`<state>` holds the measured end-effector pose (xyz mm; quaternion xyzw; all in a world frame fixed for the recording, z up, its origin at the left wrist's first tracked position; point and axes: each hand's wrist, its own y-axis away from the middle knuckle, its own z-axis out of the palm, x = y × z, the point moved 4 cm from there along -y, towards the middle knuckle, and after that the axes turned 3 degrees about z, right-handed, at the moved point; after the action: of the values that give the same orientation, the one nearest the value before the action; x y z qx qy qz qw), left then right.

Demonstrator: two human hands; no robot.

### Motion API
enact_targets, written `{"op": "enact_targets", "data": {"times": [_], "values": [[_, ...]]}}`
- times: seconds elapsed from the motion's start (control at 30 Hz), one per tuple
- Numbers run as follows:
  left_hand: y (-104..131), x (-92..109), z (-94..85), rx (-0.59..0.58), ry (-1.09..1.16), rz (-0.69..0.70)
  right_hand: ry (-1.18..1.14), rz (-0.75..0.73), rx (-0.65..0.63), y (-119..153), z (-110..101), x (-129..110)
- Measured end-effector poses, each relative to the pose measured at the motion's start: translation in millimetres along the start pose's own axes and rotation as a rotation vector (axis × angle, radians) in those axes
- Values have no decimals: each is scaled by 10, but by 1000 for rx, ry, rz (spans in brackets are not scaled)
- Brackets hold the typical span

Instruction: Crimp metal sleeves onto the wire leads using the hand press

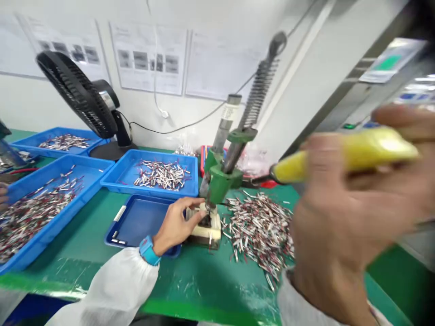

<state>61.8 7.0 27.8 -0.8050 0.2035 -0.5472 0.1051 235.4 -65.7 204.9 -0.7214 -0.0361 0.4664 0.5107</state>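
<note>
A green hand press (220, 179) with a tall spring stands on the green bench, tilted in view. My right hand (353, 199), blurred and close to the camera, is wrapped round the yellow handle (306, 165) of the press. At the press base (207, 233), my left hand (180, 222) has thumb and forefinger on either side of the spot under the ram. What lies between those fingertips is too small to make out. A blue band circles the left wrist.
Right of the press lies a loose heap of small metal parts with red wires (260, 226). A shallow blue tray (142, 217) holds a few parts. Blue bins (149, 158) of parts and a black fan (78, 90) stand behind and left. Someone's fingers show at the left edge.
</note>
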Motion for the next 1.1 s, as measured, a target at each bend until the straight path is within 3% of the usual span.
{"op": "enact_targets", "data": {"times": [0.13, 0.2, 0.27, 0.37, 0.43, 0.53, 0.57, 0.6, 0.67, 0.77, 0.83, 0.97, 1.1], "values": [[-77, 30, 92, 35, 69, -7, 144, 87, 34, 606, -208, 634], [-134, 46, 161, -10, 169, -60, 257, 174, -314, 1071, -111, 1009], [-183, 58, 205, -105, 293, -142, 328, 218, -511, 1529, -28, 1273], [-235, 85, 146, -316, 334, -172, 345, 229, -576, 1911, 79, 1407], [-289, 71, -66, -309, 174, -104, 285, 225, -554, 1953, 111, 1389], [-349, 33, -613, -2, -215, 33, 203, 278, -484, 1874, 55, 1380], [-332, 25, -779, 51, -313, 60, 193, 327, -453, 1845, 15, 1401], [-294, 11, -901, 20, -368, 66, 187, 389, -425, 1822, -26, 1431], [-151, -37, -1021, -204, -395, 1, 162, 540, -393, 1804, -89, 1495], [175, -84, -992, -536, -384, -85, 82, 699, -383, 1787, -92, 1511], [354, -102, -897, -657, -371, -79, 32, 735, -353, 1750, -38, 1461], [489, -113, -726, -745, -395, 0, -86, 745, -297, 1661, 191, 1317], [507, -52, -700, -780, -509, 107, -227, 775, -276, 1603, 467, 1228]]}}
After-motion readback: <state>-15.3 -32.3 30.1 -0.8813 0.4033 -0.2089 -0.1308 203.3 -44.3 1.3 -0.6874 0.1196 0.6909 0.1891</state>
